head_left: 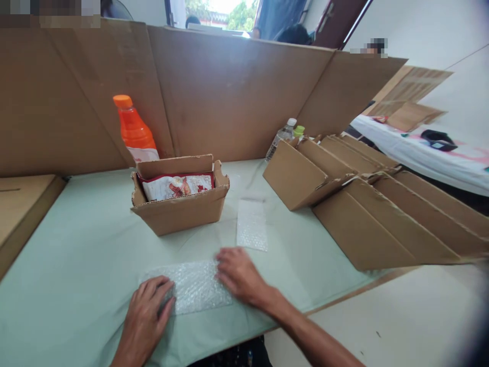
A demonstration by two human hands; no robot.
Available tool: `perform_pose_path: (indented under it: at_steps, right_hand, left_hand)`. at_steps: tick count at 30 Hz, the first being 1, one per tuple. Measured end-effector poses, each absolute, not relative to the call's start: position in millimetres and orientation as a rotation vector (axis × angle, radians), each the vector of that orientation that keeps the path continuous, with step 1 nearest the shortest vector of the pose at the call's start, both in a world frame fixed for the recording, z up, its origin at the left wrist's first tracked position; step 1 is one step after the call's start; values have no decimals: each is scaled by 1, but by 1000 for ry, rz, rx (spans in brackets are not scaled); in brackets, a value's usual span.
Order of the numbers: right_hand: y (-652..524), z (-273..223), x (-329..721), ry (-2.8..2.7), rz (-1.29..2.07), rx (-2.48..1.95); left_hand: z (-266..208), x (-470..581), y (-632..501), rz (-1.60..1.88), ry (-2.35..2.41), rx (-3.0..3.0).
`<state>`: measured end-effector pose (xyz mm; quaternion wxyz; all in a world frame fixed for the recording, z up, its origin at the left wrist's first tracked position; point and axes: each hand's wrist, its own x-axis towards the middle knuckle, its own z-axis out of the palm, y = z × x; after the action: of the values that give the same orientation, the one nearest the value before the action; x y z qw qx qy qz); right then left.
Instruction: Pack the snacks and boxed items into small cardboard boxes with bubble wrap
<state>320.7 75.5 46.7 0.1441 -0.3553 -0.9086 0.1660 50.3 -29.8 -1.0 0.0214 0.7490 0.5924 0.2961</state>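
Note:
A clear bubble wrap sheet (196, 286) lies flat on the pale green cloth in front of me. My left hand (147, 311) rests over its left end, fingers bent and the thumb held apart. At the right end, my right hand (239, 275) touches the wrap with spread fingers, slightly blurred by motion. Beyond the hands, a smaller strip of bubble wrap (252, 224) lies on the cloth. Farther back stands an open cardboard box (187, 211) with a red and white printed packet (178, 187) inside.
An orange bottle (135, 127) stands behind the box. Several cardboard compartments (367, 224) occupy the right side, with a clear bottle (280, 137) behind them. A cardboard wall (237, 92) bounds the back. Another flat cardboard box (26, 209) sits at the left edge.

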Motion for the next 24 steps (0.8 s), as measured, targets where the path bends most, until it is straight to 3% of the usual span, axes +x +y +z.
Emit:
perform_pose_path:
  at_steps: [3, 8, 13, 18, 20, 24]
  right_hand:
    - [151, 70, 367, -2368, 230, -1585]
    - [258, 90, 399, -2180, 149, -1792]
    - [234, 112, 395, -2277, 238, -1669]
    - [146, 173, 388, -2405, 353, -1274]
    - [119, 196, 380, -2364, 431, -1130]
    - [97, 214, 353, -2150, 786, -988]
  left_hand:
    - [-5, 45, -31, 883, 1837, 2335]
    - [1, 40, -21, 805, 1859, 2405]
    - [18, 43, 9, 603, 1879, 2486]
    - [48, 53, 21, 207, 1815, 2301]
    - [61, 48, 13, 235, 1744, 2166]
    - [85, 3, -37, 614, 1604, 1662]
